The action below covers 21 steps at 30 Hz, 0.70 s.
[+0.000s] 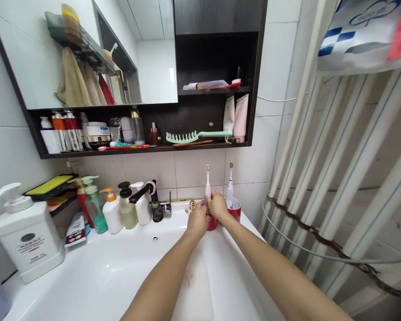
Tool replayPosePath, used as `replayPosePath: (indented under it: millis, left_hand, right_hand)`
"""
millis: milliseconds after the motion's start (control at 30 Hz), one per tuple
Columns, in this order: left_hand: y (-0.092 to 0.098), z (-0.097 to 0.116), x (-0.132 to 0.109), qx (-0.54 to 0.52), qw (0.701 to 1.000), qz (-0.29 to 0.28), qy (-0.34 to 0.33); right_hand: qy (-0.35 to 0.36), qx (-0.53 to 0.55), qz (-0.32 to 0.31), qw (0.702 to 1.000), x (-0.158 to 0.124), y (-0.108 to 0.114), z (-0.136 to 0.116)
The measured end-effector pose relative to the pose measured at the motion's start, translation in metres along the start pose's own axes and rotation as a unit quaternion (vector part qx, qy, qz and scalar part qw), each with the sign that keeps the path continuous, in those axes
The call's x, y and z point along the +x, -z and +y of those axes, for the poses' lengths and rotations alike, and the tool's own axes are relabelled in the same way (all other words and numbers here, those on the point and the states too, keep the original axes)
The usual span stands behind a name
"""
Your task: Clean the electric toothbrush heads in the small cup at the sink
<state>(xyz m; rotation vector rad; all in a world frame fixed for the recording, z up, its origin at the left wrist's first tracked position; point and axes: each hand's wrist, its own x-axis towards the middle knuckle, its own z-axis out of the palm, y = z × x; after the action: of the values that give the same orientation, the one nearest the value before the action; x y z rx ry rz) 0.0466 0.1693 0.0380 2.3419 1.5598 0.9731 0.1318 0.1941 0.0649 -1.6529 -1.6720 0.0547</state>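
Both hands meet at the basin's back right corner, around a red cup (212, 224). My right hand (218, 207) is closed around the handle of an upright white toothbrush (207, 178), which stands over the cup. Fingers of my left hand (197, 218) are closed at the cup's left side and rim, close to the toothbrush's lower end. The hands hide most of the cup and the brush's lower part. Just right of them, a second red cup (235, 215) holds another toothbrush (230, 189). A small gold-coloured item (191, 205) lies behind my left hand.
A black faucet (157, 207) rises from the white sink (120, 272). Several pump bottles (128, 207) line the left ledge. Overhead, a dark shelf (137, 150) carries a green hairbrush (183, 137) and toiletries. White pipes (347, 178) and a hanging bag (364, 40) are at the right.
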Motion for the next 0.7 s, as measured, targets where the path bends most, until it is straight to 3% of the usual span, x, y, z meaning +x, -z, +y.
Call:
replayPosePath:
  millis: [200,400,567,700]
  left_hand:
    - [-0.004,-0.014,0.014,-0.013,1.0,-0.022,-0.005]
    - [0.003,-0.01,0.007,-0.032,0.999,0.001,-0.002]
    - [0.022,-0.002,-0.006,-0.081,0.995,0.061,0.003]
    - [0.046,0.002,-0.039,-0.165,0.982,0.084,0.037]
  right_hand:
    - [-0.022,0.008,-0.01,1.0,0.015,-0.012,0.007]
    - [-0.016,0.059,-0.009,0.998,0.011,-0.008,0.004]
    - [0.0,0.156,0.008,0.988,-0.002,0.017,-0.003]
    - [-0.015,0.272,-0.025,0.962,-0.039,0.05,0.006]
